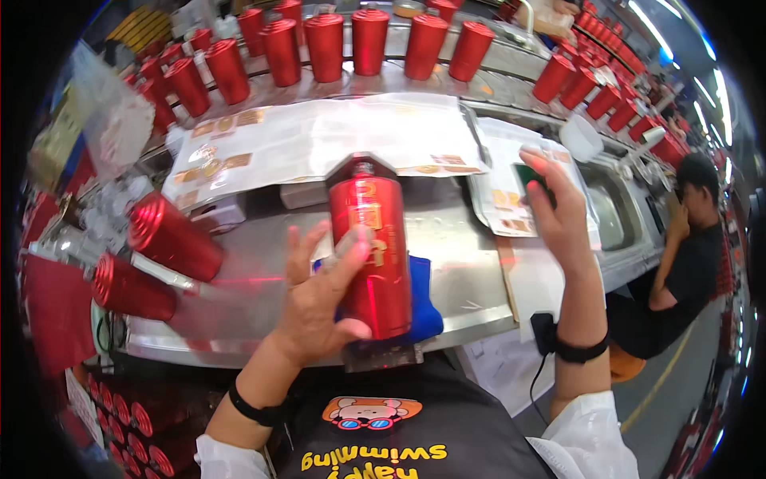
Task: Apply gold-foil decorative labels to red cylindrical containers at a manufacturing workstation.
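- Steel table [471,239]: sticker sheets [335,136] spread across it, within easy reach.
- Red bottle [372,243]: upright over a blue cloth [421,299]; best kept steady.
- Left hand [323,299]: clamped around the bottle.
- Right hand [558,209]: fingers spread, on a sheet; peel cleanly.

bottle [373,243] on cloth [423,299], label sheets [319,140] behind it, row of bottles [351,44] further back

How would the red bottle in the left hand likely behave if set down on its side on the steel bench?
The red bottle looks round and glossy, so it would probably roll and feel slippery. The left hand wraps only part of it. It seems rigid, possibly glass or ceramic, so likely fragile.
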Available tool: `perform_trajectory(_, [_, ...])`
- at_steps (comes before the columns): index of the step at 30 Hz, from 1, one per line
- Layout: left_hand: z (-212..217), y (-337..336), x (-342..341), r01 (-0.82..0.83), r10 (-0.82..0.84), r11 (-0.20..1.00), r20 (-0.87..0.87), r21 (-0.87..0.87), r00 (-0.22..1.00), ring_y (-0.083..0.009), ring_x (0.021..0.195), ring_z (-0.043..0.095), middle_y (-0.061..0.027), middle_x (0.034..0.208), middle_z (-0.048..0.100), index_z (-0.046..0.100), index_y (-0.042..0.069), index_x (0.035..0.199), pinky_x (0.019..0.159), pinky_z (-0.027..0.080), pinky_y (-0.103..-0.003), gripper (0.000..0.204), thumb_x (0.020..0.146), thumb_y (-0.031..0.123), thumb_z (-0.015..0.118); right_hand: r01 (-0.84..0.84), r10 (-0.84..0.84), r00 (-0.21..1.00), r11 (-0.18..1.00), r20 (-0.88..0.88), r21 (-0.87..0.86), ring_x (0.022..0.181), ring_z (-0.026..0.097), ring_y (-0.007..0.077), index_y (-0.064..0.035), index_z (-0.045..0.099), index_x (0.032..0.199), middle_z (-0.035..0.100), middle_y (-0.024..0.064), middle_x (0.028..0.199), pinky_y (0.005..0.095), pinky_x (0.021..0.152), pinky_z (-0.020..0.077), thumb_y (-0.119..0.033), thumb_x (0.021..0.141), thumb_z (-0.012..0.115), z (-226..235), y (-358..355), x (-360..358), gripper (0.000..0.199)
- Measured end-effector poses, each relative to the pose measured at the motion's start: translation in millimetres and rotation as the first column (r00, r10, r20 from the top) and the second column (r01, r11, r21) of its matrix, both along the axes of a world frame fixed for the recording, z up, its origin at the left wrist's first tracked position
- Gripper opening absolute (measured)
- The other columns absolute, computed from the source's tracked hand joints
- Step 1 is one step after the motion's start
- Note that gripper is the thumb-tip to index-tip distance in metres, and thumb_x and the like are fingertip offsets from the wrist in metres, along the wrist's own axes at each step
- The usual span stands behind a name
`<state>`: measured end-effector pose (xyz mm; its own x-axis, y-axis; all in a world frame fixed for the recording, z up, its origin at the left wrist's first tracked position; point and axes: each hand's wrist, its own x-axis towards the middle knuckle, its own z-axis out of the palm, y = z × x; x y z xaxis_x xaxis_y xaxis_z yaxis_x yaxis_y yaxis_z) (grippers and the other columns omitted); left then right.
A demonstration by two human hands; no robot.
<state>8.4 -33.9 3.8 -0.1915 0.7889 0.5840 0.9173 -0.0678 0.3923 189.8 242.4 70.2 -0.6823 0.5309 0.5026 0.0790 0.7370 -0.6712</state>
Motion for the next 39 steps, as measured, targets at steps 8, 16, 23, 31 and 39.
perform_trajectory(8, [-21.7,-3.5,-0.3,-0.068,0.054,0.991,0.124,0.117,0.991,-0.0393,0.130,0.037,-0.0165,0.125,0.058,0.051,-0.001,0.131,0.112,0.014,-0.054,0.071,0.093,0.059,0.041,0.113,-0.362,0.817,0.864,0.449,0.490,0.113,0.057,0.0349,-0.0036,0.066,0.098,0.057,0.0189,0.124,0.0364,0.096,0.0451,0.008,0.082,0.049,-54.6,174.0,42.4,0.026])
perform_trajectory(16, [3.9,-11.8,-26.7,-0.227,0.222,0.973,0.119,0.032,0.968,-0.0373,0.108,0.051,-0.0191,0.104,0.062,0.060,0.005,0.119,0.101,0.033,-0.049,0.034,0.089,0.021,0.057,-0.132,-0.072,0.903,0.892,0.424,0.433,0.112,0.056,0.0359,-0.0016,0.064,0.110,0.057,0.0185,0.125,0.0371,0.095,0.0452,0.004,0.085,0.050,-8.9,122.7,-14.8,0.029])
perform_trajectory(23, [10.8,15.7,-115.5,-0.711,0.641,0.699,-0.375,-0.074,0.669,-0.0378,0.118,0.043,-0.0212,0.114,0.056,0.058,0.002,0.118,0.101,0.030,-0.050,0.048,0.084,0.037,0.061,-0.172,0.007,0.881,0.936,0.473,0.307,0.119,0.054,0.0310,0.0003,0.060,0.115,0.055,0.0149,0.130,0.0336,0.096,0.0432,0.002,0.087,0.052,17.5,64.0,-30.3,0.029])
perform_trajectory(31, [6.7,42.8,-148.4,-0.697,0.686,0.591,-0.202,-0.406,0.699,-0.0372,0.130,0.033,-0.0212,0.129,0.051,0.061,0.004,0.122,0.105,0.019,-0.054,0.072,0.081,0.063,0.054,-0.210,0.025,0.866,0.925,0.499,0.317,0.120,0.053,0.0330,-0.0011,0.061,0.115,0.054,0.0158,0.130,0.0353,0.099,0.0413,0.002,0.086,0.053,21.4,58.2,-23.3,0.030])
perform_trajectory(39, [12.0,77.1,-139.9,-0.508,0.549,0.684,-0.089,-0.524,0.831,-0.0411,0.133,0.030,-0.0185,0.137,0.046,0.051,0.009,0.132,0.106,0.020,-0.061,0.064,0.091,0.057,0.041,-0.323,0.126,0.879,0.867,0.460,0.379,0.113,0.055,0.0349,0.0015,0.061,0.111,0.057,0.0179,0.124,0.0358,0.096,0.0429,0.001,0.085,0.055,32.5,49.3,-61.8,0.027])
